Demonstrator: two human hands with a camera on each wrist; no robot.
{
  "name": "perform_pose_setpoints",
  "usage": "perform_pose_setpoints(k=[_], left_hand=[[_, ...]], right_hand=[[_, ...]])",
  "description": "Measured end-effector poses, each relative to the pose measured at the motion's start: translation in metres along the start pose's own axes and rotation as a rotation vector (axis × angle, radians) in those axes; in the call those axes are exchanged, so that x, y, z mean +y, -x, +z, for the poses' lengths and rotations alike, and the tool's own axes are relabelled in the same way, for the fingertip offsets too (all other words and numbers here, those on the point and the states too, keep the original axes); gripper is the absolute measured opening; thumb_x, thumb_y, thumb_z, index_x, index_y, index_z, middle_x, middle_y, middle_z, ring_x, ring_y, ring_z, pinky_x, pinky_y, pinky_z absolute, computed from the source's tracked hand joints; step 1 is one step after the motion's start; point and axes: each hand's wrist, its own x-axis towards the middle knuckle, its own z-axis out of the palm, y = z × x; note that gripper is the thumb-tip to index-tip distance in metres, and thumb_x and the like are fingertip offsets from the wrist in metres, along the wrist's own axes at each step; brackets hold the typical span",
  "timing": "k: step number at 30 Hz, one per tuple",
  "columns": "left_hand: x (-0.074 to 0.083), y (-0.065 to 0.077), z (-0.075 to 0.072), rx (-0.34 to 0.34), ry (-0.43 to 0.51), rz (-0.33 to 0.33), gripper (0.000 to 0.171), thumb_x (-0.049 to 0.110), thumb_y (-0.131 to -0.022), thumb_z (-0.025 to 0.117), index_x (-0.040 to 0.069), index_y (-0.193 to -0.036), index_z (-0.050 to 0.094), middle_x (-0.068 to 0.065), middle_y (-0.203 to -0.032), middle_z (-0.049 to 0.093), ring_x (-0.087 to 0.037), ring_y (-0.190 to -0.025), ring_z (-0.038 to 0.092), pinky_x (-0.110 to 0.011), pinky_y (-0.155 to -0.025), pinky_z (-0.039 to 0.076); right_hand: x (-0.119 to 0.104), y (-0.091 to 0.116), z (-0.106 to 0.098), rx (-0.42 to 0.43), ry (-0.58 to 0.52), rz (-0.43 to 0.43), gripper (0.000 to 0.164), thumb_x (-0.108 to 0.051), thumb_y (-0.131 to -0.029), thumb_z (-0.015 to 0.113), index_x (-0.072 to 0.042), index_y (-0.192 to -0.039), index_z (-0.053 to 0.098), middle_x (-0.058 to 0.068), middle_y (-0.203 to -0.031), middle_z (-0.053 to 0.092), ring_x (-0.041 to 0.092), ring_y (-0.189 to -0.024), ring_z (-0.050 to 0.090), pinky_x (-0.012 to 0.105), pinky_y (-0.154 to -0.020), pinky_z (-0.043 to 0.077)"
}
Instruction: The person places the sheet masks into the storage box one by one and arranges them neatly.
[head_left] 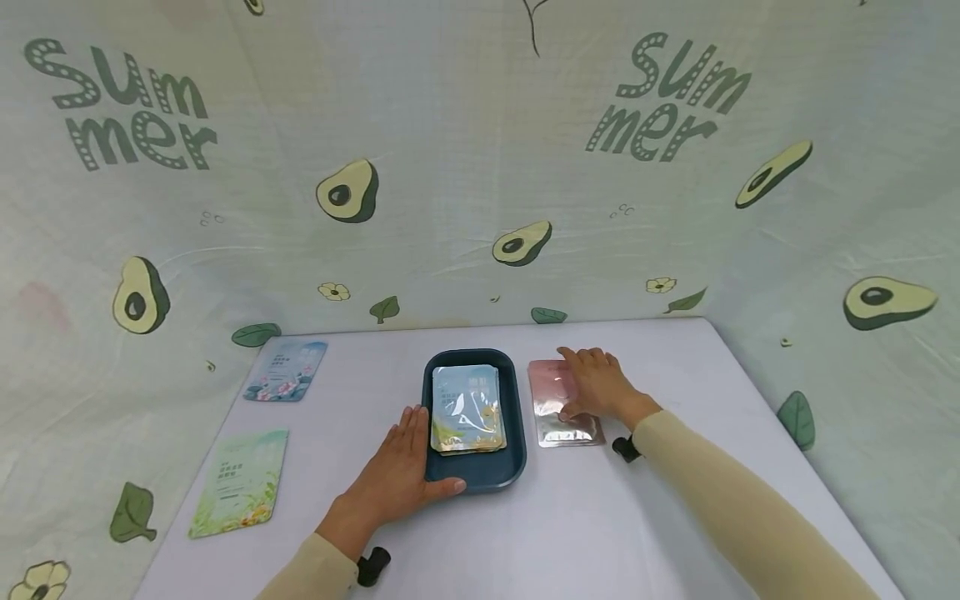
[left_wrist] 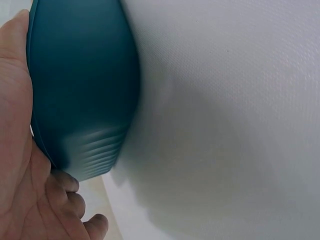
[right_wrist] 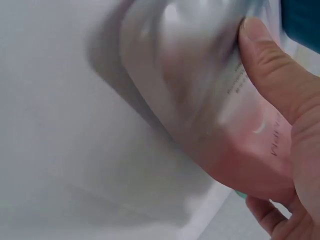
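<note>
In the head view my left hand point(head_left: 397, 471) lies along the left side of a dark blue tray point(head_left: 480, 482), fingers straight, thumb over the near corner. The left wrist view shows the palm against the tray's outer wall point(left_wrist: 85, 80). Inside the tray lies a small stack of light blue face mask packets point(head_left: 467, 408). To the tray's right, my right hand point(head_left: 600, 385) grips a pink and silver face mask packet point(head_left: 551, 400). Its thumb point(right_wrist: 270, 60) presses on the packet's face, with fingers at the edge; the packet bows above its shadow.
At the table's left side lie a blue flowered packet point(head_left: 287, 372) at the back and a green flowered packet point(head_left: 240, 483) nearer. The white table point(head_left: 562, 533) ends at a hanging cloth point(head_left: 435, 275) printed with avocados, which also runs along both sides.
</note>
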Motion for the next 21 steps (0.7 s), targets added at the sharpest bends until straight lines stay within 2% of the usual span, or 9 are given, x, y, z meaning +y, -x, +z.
perform_pose_setpoints(k=[6,8,10,12,14,16,18,21], left_hand=[[0.001,0.0,-0.001,-0.001,0.004,-0.006,0.131,0.082,-0.085,0.065,-0.002,-0.168,0.008,-0.02,-0.176,0.011,-0.036,-0.165,0.007,-0.056,-0.131,0.021],[0.001,0.0,-0.001,-0.002,0.002,-0.005,0.131,0.082,-0.085,0.065,-0.002,-0.168,0.008,-0.021,-0.176,0.011,-0.037,-0.165,0.007,-0.056,-0.13,0.021],[0.002,0.001,-0.001,-0.001,0.003,-0.003,0.131,0.082,-0.085,0.065,-0.002,-0.168,0.009,-0.021,-0.176,0.012,-0.037,-0.165,0.008,-0.057,-0.13,0.021],[0.002,0.001,-0.001,0.0,0.005,-0.001,0.131,0.082,-0.085,0.065,-0.003,-0.168,0.009,-0.021,-0.176,0.012,-0.037,-0.165,0.008,-0.057,-0.13,0.021],[0.002,0.001,-0.001,0.0,0.007,0.003,0.13,0.082,-0.086,0.065,-0.003,-0.168,0.009,-0.021,-0.176,0.012,-0.038,-0.165,0.008,-0.057,-0.13,0.022],[0.002,0.001,-0.001,-0.003,0.003,0.004,0.131,0.083,-0.085,0.064,-0.003,-0.168,0.009,-0.021,-0.176,0.012,-0.038,-0.165,0.008,-0.057,-0.13,0.021],[0.001,0.001,-0.001,-0.006,0.0,0.004,0.132,0.085,-0.085,0.061,-0.003,-0.168,0.009,-0.021,-0.176,0.012,-0.037,-0.165,0.008,-0.056,-0.13,0.021],[0.001,0.001,-0.001,-0.016,-0.004,0.0,0.134,0.088,-0.084,0.059,-0.002,-0.168,0.007,-0.02,-0.177,0.011,-0.037,-0.165,0.007,-0.055,-0.131,0.021]], right_hand=[[-0.003,0.004,-0.001,0.112,0.005,-0.02,0.122,-0.047,-0.074,0.096,-0.01,-0.164,0.024,0.026,-0.138,0.052,0.046,-0.13,0.049,0.068,-0.118,0.035],[-0.004,0.006,-0.002,0.163,0.001,-0.027,0.12,-0.044,-0.076,0.096,-0.009,-0.165,0.023,0.026,-0.135,0.051,0.045,-0.123,0.053,0.064,-0.114,0.041],[-0.005,0.007,-0.002,0.216,-0.027,-0.031,0.116,-0.038,-0.079,0.096,-0.01,-0.164,0.023,0.026,-0.132,0.05,0.041,-0.112,0.058,0.057,-0.104,0.051],[-0.006,0.01,-0.003,0.262,-0.079,-0.039,0.109,-0.027,-0.083,0.093,-0.011,-0.164,0.022,0.026,-0.131,0.047,0.036,-0.096,0.061,0.049,-0.087,0.059],[-0.007,0.012,-0.004,0.291,-0.139,-0.042,0.104,-0.018,-0.086,0.09,-0.012,-0.164,0.021,0.026,-0.131,0.044,0.029,-0.082,0.062,0.04,-0.073,0.06],[-0.009,0.014,-0.006,0.301,-0.187,-0.038,0.101,-0.011,-0.089,0.086,-0.014,-0.165,0.02,0.026,-0.133,0.041,0.024,-0.07,0.06,0.036,-0.065,0.059],[-0.012,0.016,-0.009,0.311,-0.235,-0.023,0.098,-0.008,-0.09,0.084,-0.016,-0.165,0.022,0.027,-0.135,0.04,0.023,-0.065,0.061,0.036,-0.063,0.059],[-0.015,0.018,-0.012,0.327,-0.295,0.006,0.086,-0.007,-0.091,0.084,-0.014,-0.161,0.034,0.027,-0.136,0.045,0.03,-0.08,0.067,0.044,-0.075,0.062]])
